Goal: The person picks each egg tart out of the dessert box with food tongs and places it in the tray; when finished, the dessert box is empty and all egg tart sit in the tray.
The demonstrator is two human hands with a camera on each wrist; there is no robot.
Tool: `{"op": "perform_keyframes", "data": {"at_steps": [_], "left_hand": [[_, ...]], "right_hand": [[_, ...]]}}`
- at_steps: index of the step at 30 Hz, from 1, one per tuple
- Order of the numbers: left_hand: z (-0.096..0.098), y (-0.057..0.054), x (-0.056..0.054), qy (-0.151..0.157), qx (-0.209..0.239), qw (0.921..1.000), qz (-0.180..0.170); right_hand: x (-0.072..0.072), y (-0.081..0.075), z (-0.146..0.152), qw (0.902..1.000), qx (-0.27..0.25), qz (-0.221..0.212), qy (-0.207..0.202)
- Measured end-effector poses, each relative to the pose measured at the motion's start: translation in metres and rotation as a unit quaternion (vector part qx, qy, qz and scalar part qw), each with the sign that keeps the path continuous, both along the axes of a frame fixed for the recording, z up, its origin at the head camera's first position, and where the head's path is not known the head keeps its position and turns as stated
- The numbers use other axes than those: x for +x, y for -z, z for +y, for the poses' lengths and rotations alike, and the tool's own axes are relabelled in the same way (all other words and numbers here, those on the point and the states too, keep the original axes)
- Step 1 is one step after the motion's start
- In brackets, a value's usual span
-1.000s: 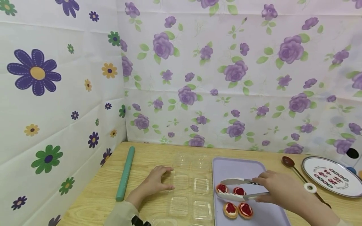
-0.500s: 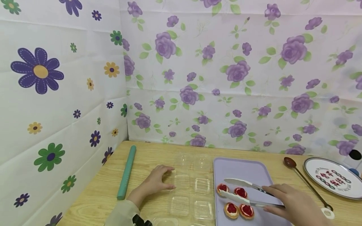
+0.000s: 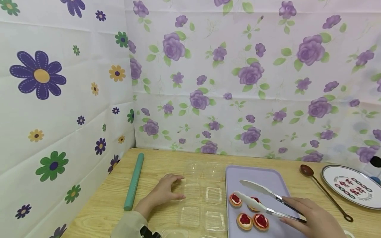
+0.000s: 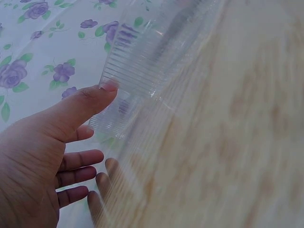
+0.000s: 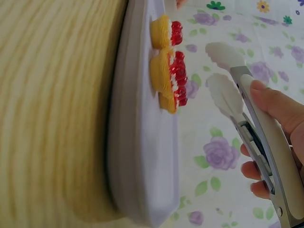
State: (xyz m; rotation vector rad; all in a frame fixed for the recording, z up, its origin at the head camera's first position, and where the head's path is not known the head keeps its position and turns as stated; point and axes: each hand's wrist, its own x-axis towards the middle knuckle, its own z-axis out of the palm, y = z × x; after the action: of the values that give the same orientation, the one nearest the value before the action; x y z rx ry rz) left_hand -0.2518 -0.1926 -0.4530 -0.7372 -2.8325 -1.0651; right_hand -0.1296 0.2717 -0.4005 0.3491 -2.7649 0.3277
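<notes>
My left hand [image 3: 163, 191] lies at the left side of a clear plastic container tray [image 3: 190, 216], thumb and forefinger spread apart. In the left wrist view, the thumb [image 4: 102, 90] touches a ribbed edge of the clear plastic and the other fingers are loosely bent. My right hand [image 3: 317, 216] grips metal tongs [image 3: 253, 202] with pale tips. Nothing is between the spread tips, which hang above several small red-topped cream tarts [image 3: 244, 220] on a lilac tray [image 3: 253, 172]. One tart at the back is partly hidden by the tongs.
A green rolling pin [image 3: 134, 181] lies on the wooden table [image 3: 160, 162] to the left. At right are a long brown spoon [image 3: 325, 191] and a white plate [image 3: 330, 175] with red lettering. Floral sheets [image 3: 220, 99] line the back and left.
My right hand has drawn back to the right with the tongs, whose tips lift off the two back tarts. Those tarts stay on the tray. The left hand keeps its place.
</notes>
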Motion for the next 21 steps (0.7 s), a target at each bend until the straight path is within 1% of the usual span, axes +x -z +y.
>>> {"op": "perform_keyframes", "data": {"at_steps": [6, 11, 13, 16, 21], "left_hand": [[-0.001, -0.001, 0.000, 0.002, 0.002, 1.0000, -0.002], [-0.001, -0.002, 0.000, 0.002, -0.001, 1.0000, 0.002], [-0.001, -0.002, 0.000, 0.003, 0.000, 1.0000, 0.000], [-0.001, -0.002, 0.001, 0.005, 0.005, 1.0000, -0.005], [-0.001, -0.002, 0.000, 0.003, 0.003, 1.0000, -0.002]], "right_hand": [[-0.001, 0.003, 0.009, 0.9979, -0.021, -0.051, 0.035], [-0.005, 0.005, 0.018, 0.9949, -0.029, -0.084, 0.048], [-0.006, 0.006, 0.021, 0.9939, -0.031, -0.093, 0.050], [-0.008, 0.007, 0.028, 0.9915, -0.028, -0.106, 0.070], [-0.010, 0.007, 0.043, 0.9854, -0.028, -0.133, 0.102]]}}
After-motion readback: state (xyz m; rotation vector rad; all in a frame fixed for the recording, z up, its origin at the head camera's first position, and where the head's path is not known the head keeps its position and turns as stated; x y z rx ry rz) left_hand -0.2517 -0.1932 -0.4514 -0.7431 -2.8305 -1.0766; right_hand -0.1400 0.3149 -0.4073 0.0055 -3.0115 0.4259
